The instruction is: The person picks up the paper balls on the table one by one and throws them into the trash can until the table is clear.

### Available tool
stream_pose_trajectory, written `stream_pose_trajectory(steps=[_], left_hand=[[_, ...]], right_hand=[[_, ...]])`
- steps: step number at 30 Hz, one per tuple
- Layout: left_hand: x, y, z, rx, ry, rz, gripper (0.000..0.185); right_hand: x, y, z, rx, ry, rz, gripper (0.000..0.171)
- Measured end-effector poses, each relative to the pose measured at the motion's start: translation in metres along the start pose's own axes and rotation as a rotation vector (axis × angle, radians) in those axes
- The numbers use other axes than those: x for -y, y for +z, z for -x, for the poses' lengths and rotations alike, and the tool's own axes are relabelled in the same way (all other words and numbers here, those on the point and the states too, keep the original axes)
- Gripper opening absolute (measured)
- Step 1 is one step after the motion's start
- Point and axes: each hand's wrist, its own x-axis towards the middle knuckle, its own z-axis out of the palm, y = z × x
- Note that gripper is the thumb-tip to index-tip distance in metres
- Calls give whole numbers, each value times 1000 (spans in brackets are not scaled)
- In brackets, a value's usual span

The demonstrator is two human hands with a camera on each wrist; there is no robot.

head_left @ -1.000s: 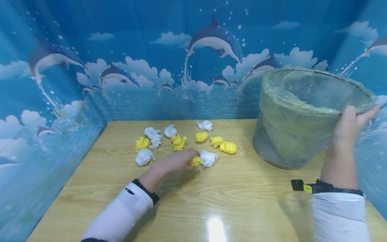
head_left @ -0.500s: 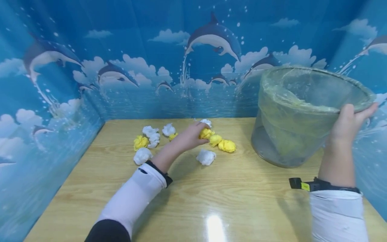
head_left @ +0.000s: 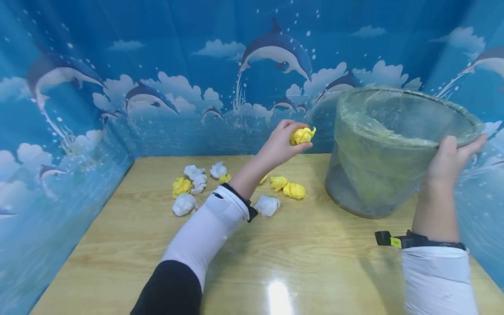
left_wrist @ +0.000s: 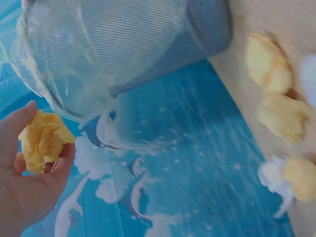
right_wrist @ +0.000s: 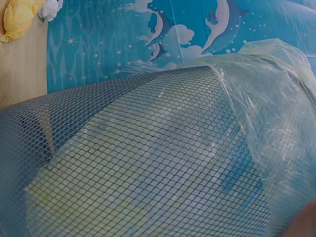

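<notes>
My left hand holds a crumpled yellow paper ball between thumb and fingers, raised above the table's back edge, left of the bin. The left wrist view shows the same yellow ball at the fingertips, apart from the bin's bag-covered rim. With my right hand I grip the near right rim of a grey mesh wastebasket. A translucent yellowish bin liner lines it and folds over its rim. The basket leans toward my right hand. Its bottom inside is hidden in the head view.
Several crumpled yellow balls and white paper balls lie on the wooden table. My left forearm covers part of them. A blue dolphin-print curtain encloses the back and sides.
My left hand has lifted the yellow ball from low among the paper balls, up and rightward toward the basket. My right hand and the basket have stayed nearly still.
</notes>
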Motion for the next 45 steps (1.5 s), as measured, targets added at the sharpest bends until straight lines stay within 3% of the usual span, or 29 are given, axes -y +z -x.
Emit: stream_pose_trajectory(steps=[10, 22, 28, 36, 45], left_hand=[[-42, -4, -31, -34, 87, 147, 56], [-91, -1, -73, -86, 22, 239, 57], [-112, 7, -86, -96, 24, 203, 59], [-138, 31, -90, -39, 45, 92, 60], [-147, 47, -86, 40, 52, -65, 56]], right_hand=[[-1, 1, -2, -8, 0, 2, 71], [-3, 0, 0, -13, -36, -29, 71], [-2, 1, -1, -18, -54, -42, 71], [-5, 0, -2, -16, -28, -37, 70], [-2, 1, -2, -5, -35, -29, 71]])
